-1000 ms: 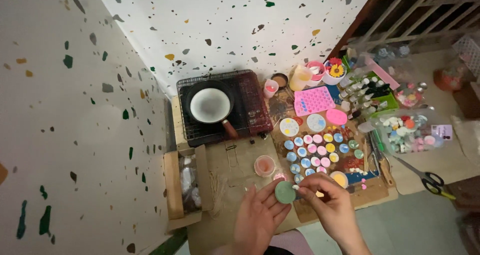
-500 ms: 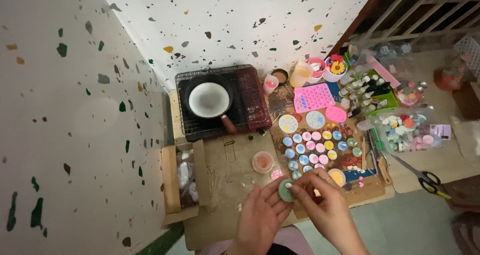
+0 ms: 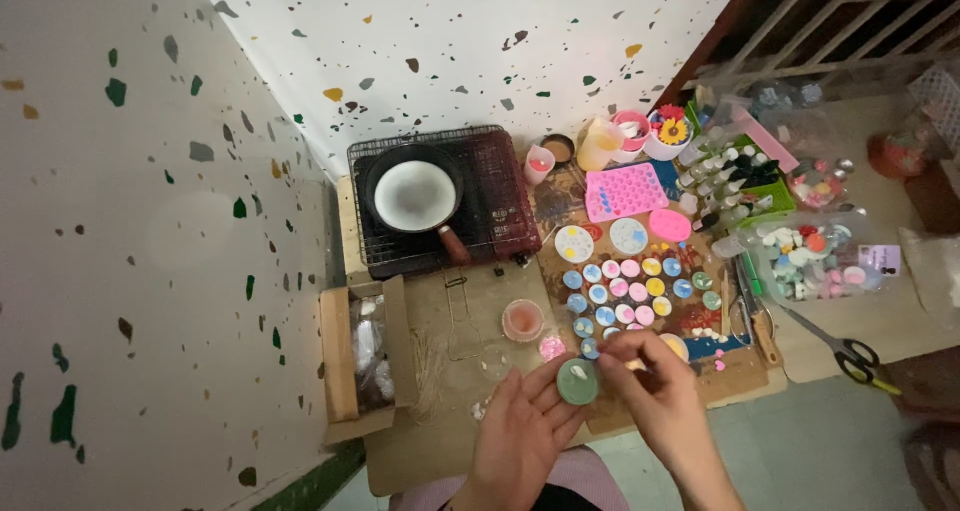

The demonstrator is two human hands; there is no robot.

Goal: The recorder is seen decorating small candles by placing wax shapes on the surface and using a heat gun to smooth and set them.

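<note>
My left hand (image 3: 520,436) holds a small round green candle (image 3: 577,381) on its fingertips, low in the head view. My right hand (image 3: 655,391) is beside it, fingers pinched on a small pale piece right next to the candle's edge. Just beyond my hands lie rows of several small round candles (image 3: 625,291) in blue, pink and yellow on a brown board (image 3: 740,366). A small cup of pink wax (image 3: 522,320) stands to the left of them.
A black pan of white wax (image 3: 415,196) sits on a wire-grilled stove (image 3: 500,211). An open cardboard box (image 3: 360,356) lies at left. A pink silicone mould (image 3: 625,191), small bottles (image 3: 735,176), a clear bag of decorations (image 3: 810,256) and scissors (image 3: 850,351) lie at right.
The view has shifted slightly. My right hand has closed in on the green candle, its pinched fingers now at the candle's edge. My left hand still holds the candle.
</note>
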